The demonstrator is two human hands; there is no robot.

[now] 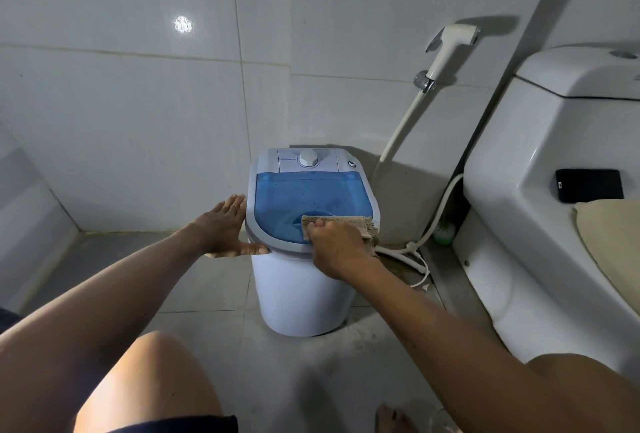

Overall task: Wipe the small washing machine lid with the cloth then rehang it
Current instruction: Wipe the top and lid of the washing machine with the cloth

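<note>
A small white washing machine point(298, 297) stands on the tiled floor in the corner. Its translucent blue lid point(308, 197) is shut, with a white dial point(308, 158) behind it. A beige cloth point(349, 223) lies on the lid's near right edge. My right hand point(334, 247) presses down on the cloth, fingers curled over it. My left hand point(225, 230) lies flat against the machine's left rim, fingers spread, holding nothing.
A white toilet point(540, 211) fills the right side, with a black phone point(588, 185) on it and a beige seat cover point(613, 235). A bidet sprayer point(450, 48) hangs on the wall; its hose and a white drain hose point(436, 221) run between machine and toilet. My knees are below.
</note>
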